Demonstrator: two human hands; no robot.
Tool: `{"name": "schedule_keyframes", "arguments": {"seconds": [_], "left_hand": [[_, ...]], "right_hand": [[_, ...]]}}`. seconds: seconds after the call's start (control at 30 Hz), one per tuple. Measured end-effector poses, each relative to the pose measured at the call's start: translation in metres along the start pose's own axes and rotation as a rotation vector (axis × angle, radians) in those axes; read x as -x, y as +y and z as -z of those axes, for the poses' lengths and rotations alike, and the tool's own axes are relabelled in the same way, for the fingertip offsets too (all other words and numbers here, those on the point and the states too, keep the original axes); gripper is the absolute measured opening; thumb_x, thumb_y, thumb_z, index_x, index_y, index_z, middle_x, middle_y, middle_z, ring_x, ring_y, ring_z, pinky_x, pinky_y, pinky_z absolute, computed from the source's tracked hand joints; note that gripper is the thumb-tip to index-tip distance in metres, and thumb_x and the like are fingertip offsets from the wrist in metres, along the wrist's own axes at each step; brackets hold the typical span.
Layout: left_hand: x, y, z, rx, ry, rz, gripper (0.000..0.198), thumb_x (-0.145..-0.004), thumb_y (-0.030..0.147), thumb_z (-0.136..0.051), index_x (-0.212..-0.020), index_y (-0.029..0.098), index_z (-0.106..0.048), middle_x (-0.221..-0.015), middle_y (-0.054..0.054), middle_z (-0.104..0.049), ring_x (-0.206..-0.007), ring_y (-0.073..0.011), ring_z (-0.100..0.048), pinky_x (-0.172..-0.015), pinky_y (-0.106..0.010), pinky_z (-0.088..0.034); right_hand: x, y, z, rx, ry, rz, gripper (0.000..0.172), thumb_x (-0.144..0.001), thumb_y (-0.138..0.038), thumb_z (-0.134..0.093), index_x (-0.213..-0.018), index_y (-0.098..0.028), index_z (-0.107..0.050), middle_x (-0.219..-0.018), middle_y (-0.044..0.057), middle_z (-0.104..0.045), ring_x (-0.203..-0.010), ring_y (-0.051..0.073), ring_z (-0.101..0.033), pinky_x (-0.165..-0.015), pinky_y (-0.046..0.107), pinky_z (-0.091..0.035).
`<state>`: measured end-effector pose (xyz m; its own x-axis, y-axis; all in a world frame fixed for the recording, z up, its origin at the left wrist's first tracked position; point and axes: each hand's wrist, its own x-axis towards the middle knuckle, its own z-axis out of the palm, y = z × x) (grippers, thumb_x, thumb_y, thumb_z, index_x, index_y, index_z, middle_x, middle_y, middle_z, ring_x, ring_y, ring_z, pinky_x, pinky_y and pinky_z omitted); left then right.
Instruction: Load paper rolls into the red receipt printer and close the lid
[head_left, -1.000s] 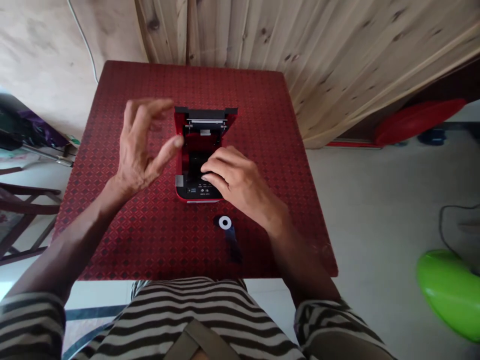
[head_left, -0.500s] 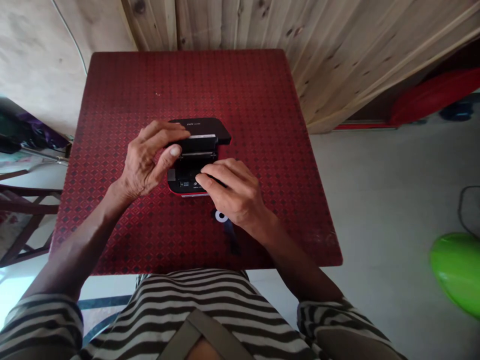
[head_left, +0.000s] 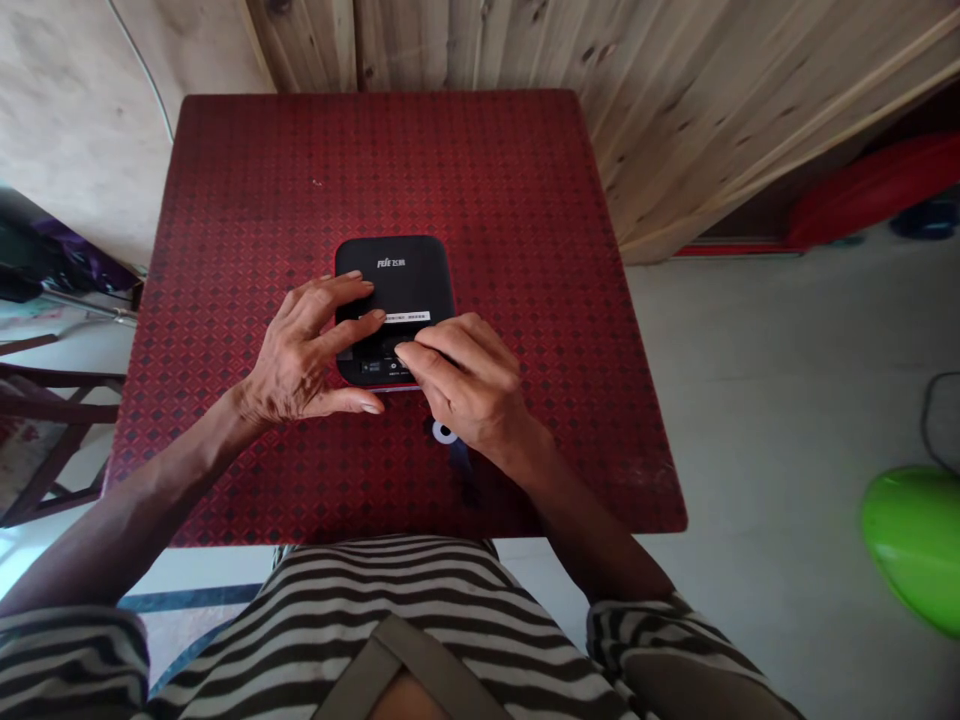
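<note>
Far left of frame, a dark wooden chair (head_left: 67,411) beside the red patterned table (head_left: 555,250). Left of centre, left hand (head_left: 294,362): fingers spread flat over the lid of a black, red-edged device (head_left: 401,285), thumb well apart near its front edge; nothing grasped. Device lies on the table, just left of frame centre, lid lowered. Right hand (head_left: 474,378) at its front right corner, fingers curled, thumb close to them; cannot tell whether anything is pinched. White ring-ended roll (head_left: 438,437) just below, partly covered. Far right, a glossy green object (head_left: 911,545).
</note>
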<state>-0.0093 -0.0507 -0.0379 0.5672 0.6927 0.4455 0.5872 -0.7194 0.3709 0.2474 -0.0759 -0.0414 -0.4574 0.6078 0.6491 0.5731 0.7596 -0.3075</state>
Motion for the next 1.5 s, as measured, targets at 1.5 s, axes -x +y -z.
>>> {"name": "schedule_keyframes", "arguments": {"seconds": [1.5], "left_hand": [[0.030,0.023,-0.011,-0.057,0.313,0.055,0.055,-0.076,0.040,-0.095,-0.122,0.024,-0.069,-0.139,-0.014,-0.062,-0.118,-0.0294,-0.069,-0.094,-0.047,-0.066]], "right_hand": [[0.026,0.046,-0.051,-0.476,0.108,-0.661,0.040,-0.112,-0.055,-0.035,-0.092,-0.027,-0.057,-0.092,0.003,-0.065,-0.092,0.021,-0.064,-0.085,0.039,-0.053]]}}
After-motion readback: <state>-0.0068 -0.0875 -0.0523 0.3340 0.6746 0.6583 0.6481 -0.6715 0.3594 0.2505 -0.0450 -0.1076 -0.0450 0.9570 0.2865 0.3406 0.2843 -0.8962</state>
